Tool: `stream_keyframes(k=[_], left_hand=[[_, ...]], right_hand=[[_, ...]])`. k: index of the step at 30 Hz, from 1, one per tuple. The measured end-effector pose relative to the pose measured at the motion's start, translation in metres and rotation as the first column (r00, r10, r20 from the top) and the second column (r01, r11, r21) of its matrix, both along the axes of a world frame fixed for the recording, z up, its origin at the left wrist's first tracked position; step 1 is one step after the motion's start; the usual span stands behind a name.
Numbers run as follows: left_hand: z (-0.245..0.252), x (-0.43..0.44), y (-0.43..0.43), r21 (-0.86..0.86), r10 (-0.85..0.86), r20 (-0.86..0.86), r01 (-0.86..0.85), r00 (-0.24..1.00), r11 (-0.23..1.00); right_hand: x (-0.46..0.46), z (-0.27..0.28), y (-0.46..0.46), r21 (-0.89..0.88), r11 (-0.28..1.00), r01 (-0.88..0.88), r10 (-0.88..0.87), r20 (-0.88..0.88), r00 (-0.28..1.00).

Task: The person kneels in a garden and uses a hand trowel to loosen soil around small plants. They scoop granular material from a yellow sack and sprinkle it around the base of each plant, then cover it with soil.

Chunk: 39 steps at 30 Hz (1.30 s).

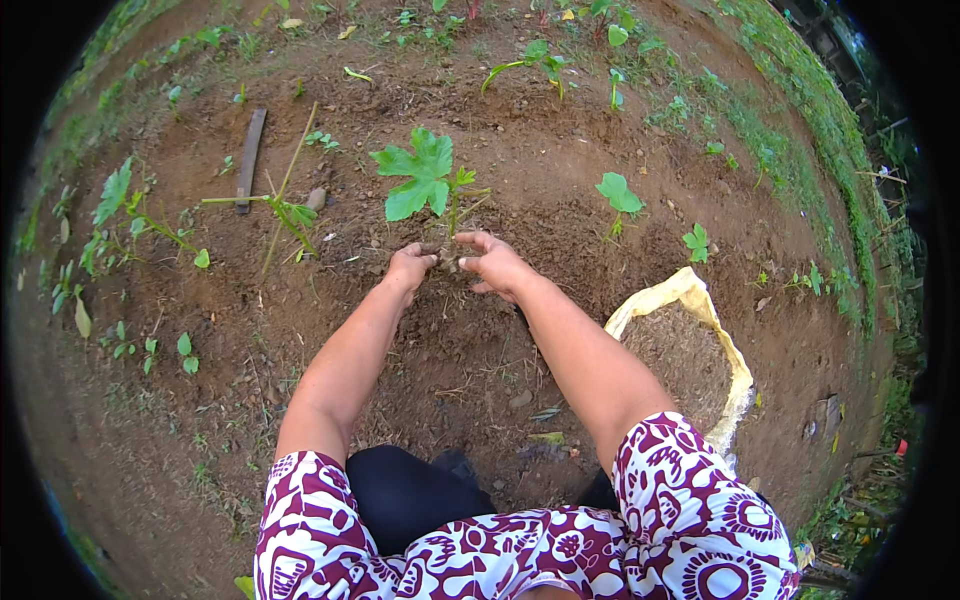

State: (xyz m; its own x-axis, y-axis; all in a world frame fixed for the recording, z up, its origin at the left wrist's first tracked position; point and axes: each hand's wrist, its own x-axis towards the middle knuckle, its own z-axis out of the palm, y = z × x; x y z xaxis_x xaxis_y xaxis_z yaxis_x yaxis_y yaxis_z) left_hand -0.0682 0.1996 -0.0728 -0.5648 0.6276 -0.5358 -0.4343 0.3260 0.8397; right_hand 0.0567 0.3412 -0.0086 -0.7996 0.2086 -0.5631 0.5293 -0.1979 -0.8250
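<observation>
A young plant with a large lobed green leaf (pixel 420 176), possibly okra, stands upright in the soil in front of me. My left hand (pixel 410 268) is low at the left of its stem base, fingertips at the ground. From the right, my right hand (pixel 496 262) reaches to the same base with thumb and fingers apart. Pale dry plant matter (pixel 448 260) lies between the two hands around the stem. Whether my left fingers pinch some of it is unclear. By my right arm is a pale yellow sack (pixel 724 330) with its mouth wide, holding brown dry, loose material.
A leafless-looking branched plant (pixel 279 199) leans at the left, near a flat strip (pixel 251 161) and a stone (pixel 316 199). Small seedlings grow at right, including one with a rounded leaf (pixel 619 193). Grass (pixel 817 127) edges the brown soil.
</observation>
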Motion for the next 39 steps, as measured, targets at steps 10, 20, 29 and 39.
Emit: stream_keyframes(k=[10,20,29,39], left_hand=[[0.034,0.016,-0.040,-0.105,-0.009,-0.019,0.007,1.000,0.995],[0.019,0.026,-0.042,-0.273,0.069,0.037,-0.057,0.997,0.960],[0.024,0.074,-0.019,-0.266,-0.337,-0.343,0.254,0.877,0.930],[0.026,0.093,-0.015,-0.565,-0.492,-0.646,0.067,0.584,0.822]], right_hand=[[0.159,-0.079,-0.034,0.764,0.497,-0.413,-0.152,0.545,0.825],[0.157,-0.038,-0.007,0.718,0.599,-0.356,-0.040,0.470,0.882],[0.171,-0.055,-0.030,0.595,0.771,-0.227,-0.193,0.558,0.807],[0.210,0.031,0.012,0.084,0.987,0.134,-0.156,0.385,0.910]])
